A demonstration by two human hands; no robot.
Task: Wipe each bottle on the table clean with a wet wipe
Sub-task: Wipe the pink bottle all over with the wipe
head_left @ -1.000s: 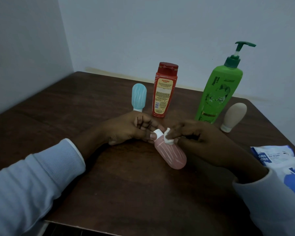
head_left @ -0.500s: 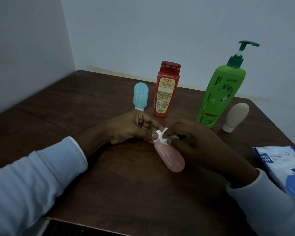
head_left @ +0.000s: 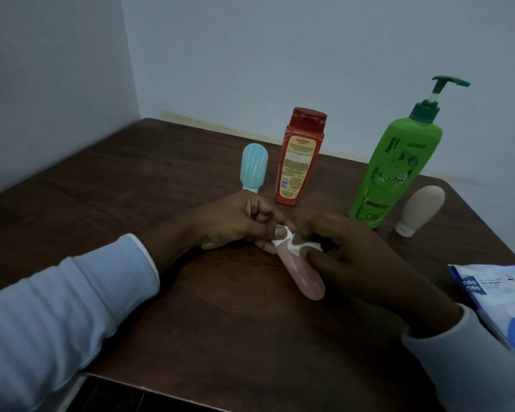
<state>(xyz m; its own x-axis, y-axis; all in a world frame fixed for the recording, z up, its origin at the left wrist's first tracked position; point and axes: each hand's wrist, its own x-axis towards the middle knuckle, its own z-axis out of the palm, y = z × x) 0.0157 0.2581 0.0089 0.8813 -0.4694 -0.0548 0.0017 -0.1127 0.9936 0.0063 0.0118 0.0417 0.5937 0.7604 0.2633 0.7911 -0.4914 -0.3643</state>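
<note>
My left hand (head_left: 238, 224) pinched the pink bottle (head_left: 302, 273) at its cap end as it lay on the table (head_left: 191, 307). My right hand (head_left: 348, 251) gripped one bunched wet wipe (head_left: 298, 248) against its neck. Four more stood behind: blue bottle (head_left: 254, 166), red bottle (head_left: 301, 159), green pump bottle (head_left: 390, 173), beige bottle (head_left: 421, 208). One wipes pack (head_left: 500, 295) lay at right.

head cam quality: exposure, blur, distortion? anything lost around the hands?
Head view: dim, blue-tinted, no glare; the right hand is so dark its fingers merge around the wet wipe on the pink bottle. Head view: sharp; brand name on the red bottle reads, fine print doesn't. Head view: wide-angle splay, the green pump bottle tilts right; the wipe pack is cropped at the edge.
</note>
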